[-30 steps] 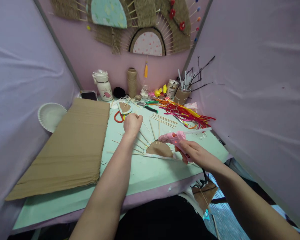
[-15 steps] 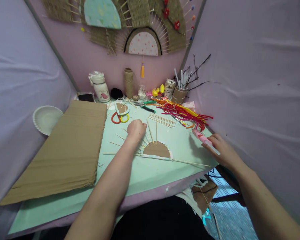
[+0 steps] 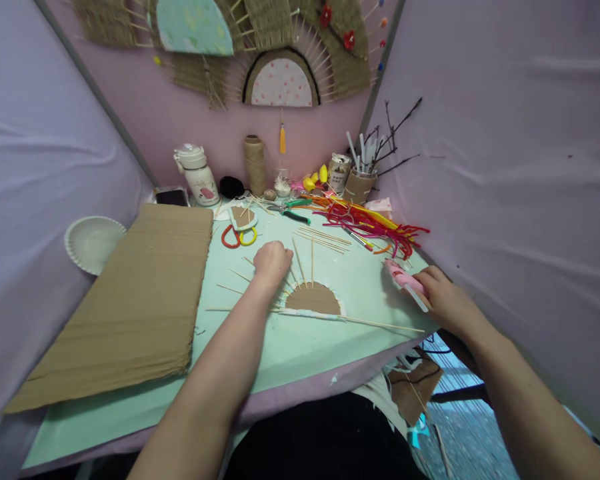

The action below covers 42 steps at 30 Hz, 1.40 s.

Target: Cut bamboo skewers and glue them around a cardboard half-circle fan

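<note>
My left hand (image 3: 273, 261) is closed in a fist above the table, at the upper left of a cardboard half-circle (image 3: 313, 299) with a pale rim. Thin bamboo sticks (image 3: 312, 263) fan out from its curved edge, and one runs up into my closed fingers, which hide its far end. A longer stick (image 3: 385, 325) lies along the straight edge. At the right, my right hand (image 3: 443, 297) grips a pink hot glue gun (image 3: 403, 275), its nozzle toward the upper left and a translucent glue stick (image 3: 417, 298) protruding from the back.
A large cardboard sheet (image 3: 125, 300) covers the left side, beside a paper plate (image 3: 94, 243). Farther back are scissors (image 3: 239, 237), pliers (image 3: 293, 212), loose sticks (image 3: 325, 239), pipe cleaners (image 3: 370, 223), a twine spool (image 3: 255, 165) and a white bottle (image 3: 199, 175).
The view has shifted slightly. My left hand stays in its place by the half-circle, and the glue gun in my right hand has turned a little.
</note>
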Tool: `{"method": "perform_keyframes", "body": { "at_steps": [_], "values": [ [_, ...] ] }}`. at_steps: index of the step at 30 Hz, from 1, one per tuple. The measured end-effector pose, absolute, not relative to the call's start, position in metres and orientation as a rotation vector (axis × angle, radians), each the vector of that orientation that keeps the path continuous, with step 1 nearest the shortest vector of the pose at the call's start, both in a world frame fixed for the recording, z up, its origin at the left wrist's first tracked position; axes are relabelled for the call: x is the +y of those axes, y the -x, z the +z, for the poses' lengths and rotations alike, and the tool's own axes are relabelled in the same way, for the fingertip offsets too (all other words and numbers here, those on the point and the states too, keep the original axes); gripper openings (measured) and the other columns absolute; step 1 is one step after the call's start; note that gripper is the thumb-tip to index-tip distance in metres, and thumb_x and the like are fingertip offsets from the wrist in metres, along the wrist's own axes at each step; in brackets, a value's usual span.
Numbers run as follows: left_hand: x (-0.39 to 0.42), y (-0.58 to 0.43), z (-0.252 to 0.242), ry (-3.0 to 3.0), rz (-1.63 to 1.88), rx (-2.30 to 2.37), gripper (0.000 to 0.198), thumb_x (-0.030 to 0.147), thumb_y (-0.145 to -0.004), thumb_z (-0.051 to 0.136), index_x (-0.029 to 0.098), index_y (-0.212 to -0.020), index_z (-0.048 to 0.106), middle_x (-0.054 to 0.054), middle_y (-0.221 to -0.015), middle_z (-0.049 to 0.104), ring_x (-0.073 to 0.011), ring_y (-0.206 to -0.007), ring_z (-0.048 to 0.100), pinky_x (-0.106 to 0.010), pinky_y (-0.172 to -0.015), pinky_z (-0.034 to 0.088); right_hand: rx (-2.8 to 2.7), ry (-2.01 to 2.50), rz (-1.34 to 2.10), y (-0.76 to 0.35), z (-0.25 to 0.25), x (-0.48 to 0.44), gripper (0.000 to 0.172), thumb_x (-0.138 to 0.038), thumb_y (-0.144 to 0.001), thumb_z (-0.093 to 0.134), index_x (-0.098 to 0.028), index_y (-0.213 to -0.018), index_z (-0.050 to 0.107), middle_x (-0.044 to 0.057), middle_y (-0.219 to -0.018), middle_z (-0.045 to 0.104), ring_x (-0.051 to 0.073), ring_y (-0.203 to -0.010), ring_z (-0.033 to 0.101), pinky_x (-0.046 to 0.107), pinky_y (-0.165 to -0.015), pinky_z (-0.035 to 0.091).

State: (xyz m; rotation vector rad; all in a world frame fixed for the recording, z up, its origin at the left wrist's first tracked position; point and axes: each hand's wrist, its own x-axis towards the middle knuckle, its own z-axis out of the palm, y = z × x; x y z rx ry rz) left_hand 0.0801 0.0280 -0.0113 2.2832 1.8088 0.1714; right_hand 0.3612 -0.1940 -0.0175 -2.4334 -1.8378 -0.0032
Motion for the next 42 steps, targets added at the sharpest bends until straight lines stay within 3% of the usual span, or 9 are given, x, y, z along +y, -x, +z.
{"method": "perform_keyframes", "body": {
  "at_steps": [7,14,20,24,30,35,42],
  "values": [
    [0.026,-0.082,-0.01,-2.286,0.163,1.819,0.036,0.023,-0.083,0.045,0.012,-0.101,0.074,-0.02,-0.106,0.071,-0.0302,-0.1,0.067,-0.035,-0.079,0.051,-1.929,2.481,-0.132,-0.367,-0.027,-0.191,0.041,-0.049,-0.094,0.04,-0.017,-0.105,0.063,0.013,-0.107,0.057,0.023,-0.08,0.062,0.032,-0.061,0.045],
    [0.026,-0.083,-0.012,-2.291,0.146,1.832,0.036,0.024,-0.083,0.045,0.012,-0.102,0.073,-0.021,-0.107,0.07,-0.0299,-0.099,0.067,-0.033,-0.078,0.051,-2.039,2.317,-0.176,-0.379,-0.038,-0.194,0.042,-0.04,-0.091,0.045,-0.012,-0.117,0.062,0.017,-0.106,0.06,0.029,-0.096,0.059,0.04,-0.082,0.048],
    [0.026,-0.084,-0.012,-2.308,0.135,1.83,0.036,0.025,-0.084,0.045,0.013,-0.103,0.073,-0.021,-0.107,0.07,-0.0296,-0.101,0.067,-0.034,-0.08,0.051,-1.971,2.188,-0.318,-0.347,-0.002,-0.196,0.045,-0.039,-0.09,0.045,-0.015,-0.125,0.058,0.018,-0.116,0.059,0.032,-0.102,0.055,0.045,-0.082,0.046],
    [0.025,-0.085,-0.011,-2.326,0.121,1.845,0.036,0.024,-0.084,0.045,0.013,-0.103,0.073,-0.021,-0.108,0.07,-0.0296,-0.1,0.068,-0.034,-0.079,0.051,-2.097,1.883,-0.25,-0.299,0.023,-0.18,0.038,-0.03,-0.091,0.046,-0.015,-0.124,0.058,0.016,-0.117,0.059,0.03,-0.107,0.053,0.045,-0.092,0.043],
    [0.025,-0.087,-0.01,-2.343,0.099,1.858,0.035,0.024,-0.085,0.046,0.014,-0.104,0.073,-0.021,-0.108,0.07,-0.0288,-0.101,0.067,-0.033,-0.079,0.051,-2.224,1.747,-0.034,-0.243,0.023,-0.158,0.031,-0.017,-0.091,0.047,-0.017,-0.119,0.06,0.014,-0.113,0.06,0.027,-0.105,0.052,0.041,-0.088,0.042],
    [0.025,-0.089,-0.012,-2.357,0.081,1.864,0.035,0.024,-0.085,0.045,0.014,-0.103,0.073,-0.02,-0.108,0.07,-0.0278,-0.101,0.067,-0.031,-0.079,0.051,-2.3,1.703,0.122,-0.222,0.013,-0.139,0.03,-0.019,-0.095,0.046,-0.02,-0.12,0.062,0.011,-0.111,0.06,0.024,-0.102,0.048,0.037,-0.085,0.037],
    [0.025,-0.091,-0.013,-2.349,0.083,1.867,0.034,0.022,-0.085,0.045,0.013,-0.102,0.073,-0.02,-0.106,0.071,-0.0283,-0.098,0.068,-0.033,-0.079,0.051,-2.33,1.773,0.072,-0.205,0.007,-0.109,0.026,-0.022,-0.097,0.045,-0.024,-0.109,0.069,0.009,-0.105,0.059,0.023,-0.099,0.045,0.037,-0.084,0.03]
  ]
}}
